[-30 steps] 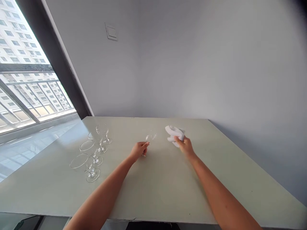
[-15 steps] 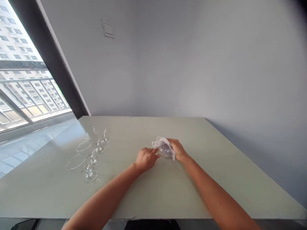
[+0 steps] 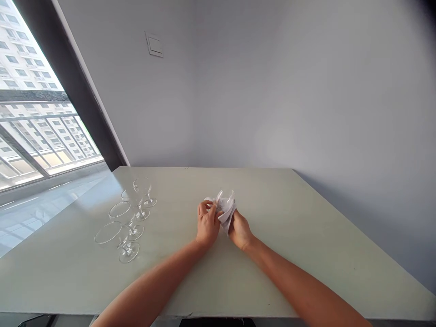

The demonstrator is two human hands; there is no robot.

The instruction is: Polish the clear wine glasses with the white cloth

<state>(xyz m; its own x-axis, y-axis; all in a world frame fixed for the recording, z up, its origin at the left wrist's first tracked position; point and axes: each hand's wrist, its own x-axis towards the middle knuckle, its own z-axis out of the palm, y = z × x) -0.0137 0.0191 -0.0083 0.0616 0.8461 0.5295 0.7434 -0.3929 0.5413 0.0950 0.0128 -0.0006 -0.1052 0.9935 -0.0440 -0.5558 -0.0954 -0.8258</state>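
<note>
Over the middle of the table, a clear glass [image 3: 230, 197] is wrapped in a white cloth [image 3: 226, 215], its clear edges showing above the cloth. My left hand [image 3: 208, 223] is closed on the cloth and glass from the left, its fingers bent near the top. From the right and below, my right hand [image 3: 240, 228] holds the cloth around the glass; its fingertips are partly hidden behind the cloth. The lower part of the glass is covered by the cloth and my hands.
Several stemmed glasses [image 3: 128, 250] stand upright in a row on the left of the pale table [image 3: 272, 272]. Grey walls [image 3: 306, 91] rise behind and to the right. A window with a railing [image 3: 44, 131] is at the left.
The glass has turned so its clear edges point up and away. My left hand has shifted up onto the cloth, and my right hand has moved left and lower, beneath the cloth.
</note>
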